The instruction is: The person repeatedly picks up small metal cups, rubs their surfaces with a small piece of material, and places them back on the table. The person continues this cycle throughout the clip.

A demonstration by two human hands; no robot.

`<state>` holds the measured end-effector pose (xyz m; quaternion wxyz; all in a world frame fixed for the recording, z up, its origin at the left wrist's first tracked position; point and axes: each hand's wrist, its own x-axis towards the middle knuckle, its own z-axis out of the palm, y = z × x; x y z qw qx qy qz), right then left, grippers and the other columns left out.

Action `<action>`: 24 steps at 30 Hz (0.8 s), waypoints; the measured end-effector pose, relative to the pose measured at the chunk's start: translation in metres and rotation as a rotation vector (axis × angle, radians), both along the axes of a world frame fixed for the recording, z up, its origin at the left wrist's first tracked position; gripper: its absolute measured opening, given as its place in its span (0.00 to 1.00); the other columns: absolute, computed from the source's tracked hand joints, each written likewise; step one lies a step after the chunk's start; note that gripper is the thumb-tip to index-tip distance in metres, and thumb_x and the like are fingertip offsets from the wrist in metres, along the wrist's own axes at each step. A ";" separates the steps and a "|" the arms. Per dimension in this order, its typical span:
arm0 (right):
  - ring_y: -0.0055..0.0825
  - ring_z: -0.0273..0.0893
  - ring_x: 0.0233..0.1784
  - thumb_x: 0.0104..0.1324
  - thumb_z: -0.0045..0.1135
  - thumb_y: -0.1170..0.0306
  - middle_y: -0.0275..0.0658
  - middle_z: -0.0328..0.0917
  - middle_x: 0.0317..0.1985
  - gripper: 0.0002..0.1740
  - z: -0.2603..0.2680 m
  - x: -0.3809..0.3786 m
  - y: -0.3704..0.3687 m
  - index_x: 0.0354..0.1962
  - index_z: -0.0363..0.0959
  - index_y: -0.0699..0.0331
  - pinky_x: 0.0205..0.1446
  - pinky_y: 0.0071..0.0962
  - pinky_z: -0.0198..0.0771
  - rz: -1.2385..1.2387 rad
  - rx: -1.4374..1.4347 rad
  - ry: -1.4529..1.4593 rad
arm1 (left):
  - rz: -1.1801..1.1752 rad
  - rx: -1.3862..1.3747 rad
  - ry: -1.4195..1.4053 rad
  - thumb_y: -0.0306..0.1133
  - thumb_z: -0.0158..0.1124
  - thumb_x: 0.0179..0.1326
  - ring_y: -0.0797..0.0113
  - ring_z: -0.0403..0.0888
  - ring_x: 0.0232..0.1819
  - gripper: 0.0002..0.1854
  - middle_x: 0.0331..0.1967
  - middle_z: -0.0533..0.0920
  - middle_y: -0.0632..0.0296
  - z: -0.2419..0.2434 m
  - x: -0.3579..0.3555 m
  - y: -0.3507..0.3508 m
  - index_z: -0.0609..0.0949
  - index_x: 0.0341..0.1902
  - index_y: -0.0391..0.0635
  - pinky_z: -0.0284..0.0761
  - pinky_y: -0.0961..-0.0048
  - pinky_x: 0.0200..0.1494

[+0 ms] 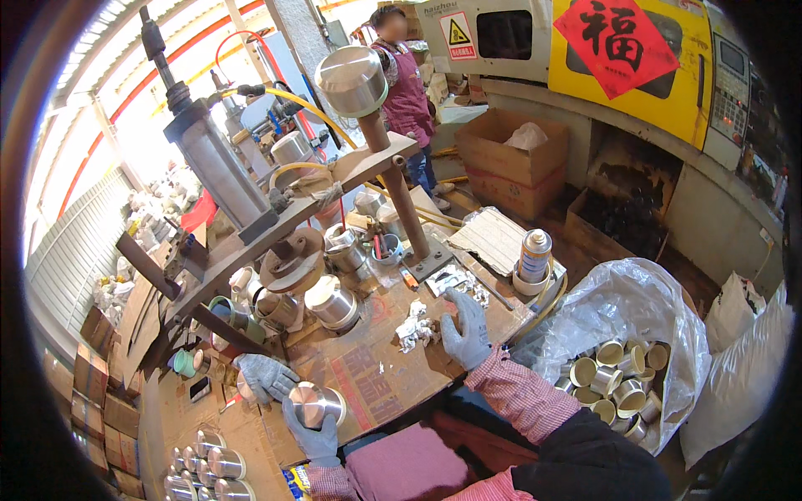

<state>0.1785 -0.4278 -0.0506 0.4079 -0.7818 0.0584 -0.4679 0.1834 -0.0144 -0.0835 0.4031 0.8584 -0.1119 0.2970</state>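
My left hand (308, 432), in a grey work glove, grips a shiny metal cup (312, 404) at the table's front edge. The cup lies tilted, its pale rim towards the right. My right hand (467, 329), also gloved, is apart-fingered and holds nothing; it is beside crumpled white tissue (415, 327). Against the left hand's cup lies a dotted grey glove (266, 376), with no arm visible in it. Further back, another metal cup (332, 300) stands beneath the round plate (292, 263) of a pneumatic press (216, 169).
An open plastic bag (651, 300) of metal cups (611, 382) is at right. Several cups (219, 463) stand on cardboard at lower left. A spray can (534, 253), a lighter (408, 278) and a phone (199, 388) are around. A person (407, 94) stands behind, near a machine (626, 69).
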 end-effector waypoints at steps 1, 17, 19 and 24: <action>0.50 0.74 0.66 0.66 0.61 0.73 0.49 0.78 0.61 0.27 0.000 0.000 0.000 0.63 0.73 0.65 0.73 0.44 0.65 -0.002 -0.008 -0.003 | 0.001 0.002 0.004 0.45 0.80 0.48 0.44 0.64 0.78 0.58 0.77 0.66 0.43 0.000 0.000 0.000 0.61 0.81 0.39 0.58 0.52 0.80; 0.50 0.74 0.66 0.66 0.59 0.74 0.50 0.78 0.60 0.26 -0.002 -0.001 -0.001 0.63 0.74 0.66 0.73 0.45 0.65 0.008 -0.037 0.007 | -0.019 -0.031 0.028 0.43 0.78 0.49 0.44 0.66 0.77 0.53 0.76 0.67 0.44 0.009 -0.003 -0.005 0.64 0.79 0.40 0.61 0.51 0.79; 0.50 0.74 0.66 0.67 0.60 0.73 0.50 0.78 0.61 0.27 -0.001 -0.001 -0.002 0.63 0.73 0.65 0.73 0.46 0.65 0.004 -0.045 -0.003 | -0.008 0.000 -0.003 0.45 0.77 0.51 0.44 0.65 0.77 0.52 0.76 0.67 0.43 0.010 -0.003 -0.006 0.65 0.78 0.40 0.61 0.51 0.79; 0.51 0.74 0.67 0.67 0.59 0.74 0.51 0.78 0.61 0.28 0.007 -0.003 0.001 0.65 0.72 0.66 0.73 0.46 0.64 0.036 -0.015 -0.032 | -0.036 0.014 -0.084 0.51 0.71 0.61 0.42 0.66 0.77 0.45 0.75 0.69 0.42 0.010 -0.002 -0.008 0.67 0.76 0.39 0.60 0.49 0.79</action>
